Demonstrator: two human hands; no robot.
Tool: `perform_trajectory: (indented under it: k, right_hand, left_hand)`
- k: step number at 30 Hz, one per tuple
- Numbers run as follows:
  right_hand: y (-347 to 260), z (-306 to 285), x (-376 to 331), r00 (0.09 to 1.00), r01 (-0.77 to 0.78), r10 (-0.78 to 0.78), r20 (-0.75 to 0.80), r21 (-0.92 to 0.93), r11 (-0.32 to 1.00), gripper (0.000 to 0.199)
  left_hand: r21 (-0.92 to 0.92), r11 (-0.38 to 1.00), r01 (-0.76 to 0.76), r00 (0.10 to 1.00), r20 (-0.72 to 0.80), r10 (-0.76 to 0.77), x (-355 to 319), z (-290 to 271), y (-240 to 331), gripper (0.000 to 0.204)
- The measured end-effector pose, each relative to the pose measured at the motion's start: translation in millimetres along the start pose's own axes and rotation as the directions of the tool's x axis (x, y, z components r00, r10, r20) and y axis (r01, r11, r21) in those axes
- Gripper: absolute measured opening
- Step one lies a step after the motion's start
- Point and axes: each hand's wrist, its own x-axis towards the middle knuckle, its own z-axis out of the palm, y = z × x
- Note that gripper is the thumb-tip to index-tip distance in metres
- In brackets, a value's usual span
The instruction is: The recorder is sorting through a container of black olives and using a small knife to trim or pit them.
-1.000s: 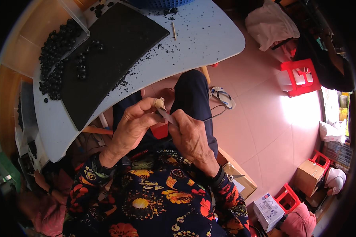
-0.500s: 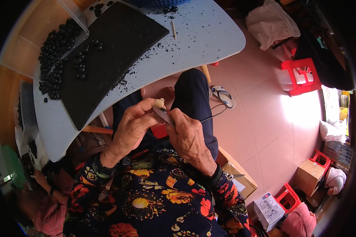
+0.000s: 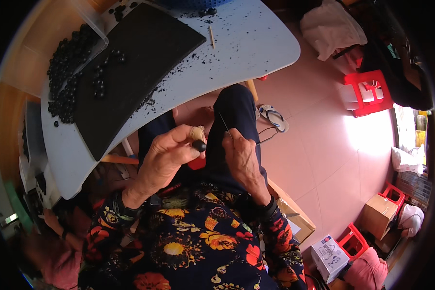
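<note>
Over the lap, below the bench edge: both hands work close together, above the dark trouser legs [image 3: 237, 111].
Left hand [image 3: 166, 157]: grip pinched on a small black bead [image 3: 199, 145], held between thumb and forefinger; the fingertip next to it wears a pale wrap [image 3: 196, 132].
Right hand [image 3: 241, 154]: grip pressed together on a thin needle [image 3: 224, 123] that points up and to the left, its tip clear of the bead.
Change from a second ago: the hands then met with the needle at the bead; they now sit slightly apart, and the bead shows plainly at the left fingertips.
Bench [image 3: 256, 43]: white top, sprinkled with black specks, unchanged.
Black mat [image 3: 135, 63]: lies slanted across the bench, with loose dark beads [image 3: 101, 79] on its left part.
Clear tub [image 3: 70, 53]: at the mat's left edge, heaped with more dark beads.
Small stick [image 3: 211, 36]: lies on the bench right of the mat.
Floor: pink tiles, a sandal [image 3: 274, 117] beside the knee, a red stool [image 3: 367, 92] further right.
</note>
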Motion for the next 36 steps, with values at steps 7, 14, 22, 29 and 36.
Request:
perform_trajectory:
  k: [7, 14, 22, 29, 36]
  right_hand:
    - [-35.8, -18.5, -6.0, 0.979, 0.199, -0.203, -0.034, 0.401, 0.894, 0.005]
    - [-49.1, -13.1, -9.7, 0.955, 0.286, -0.294, 0.034, 0.152, 0.946, 0.021]
    - [-49.2, -8.2, -12.8, 0.955, 0.293, -0.296, 0.010, 0.117, 0.949, 0.023]
    - [-46.2, -10.2, -7.8, 0.966, 0.240, -0.251, 0.066, 0.135, 0.961, 0.019]
    - [-17.7, -4.4, -1.4, 1.000, -0.017, 0.011, 0.030, 0.227, 0.974, 0.025]
  left_hand:
    - [0.029, 0.999, -0.023, 0.999, -0.039, 0.024, 2.8, -4.8, -5.4, 0.018]
    - [-0.042, 0.999, -0.021, 0.999, -0.031, 0.020, 3.1, -12.0, -14.4, 0.021]
    - [-0.178, 0.983, 0.040, 0.999, -0.010, -0.042, 0.8, -15.5, -17.1, 0.024]
    - [-0.125, 0.992, 0.026, 1.000, -0.010, -0.027, 2.7, -17.7, -14.8, 0.022]
    - [0.018, 0.999, 0.046, 0.999, 0.023, -0.046, 2.7, -10.5, -7.3, 0.014]
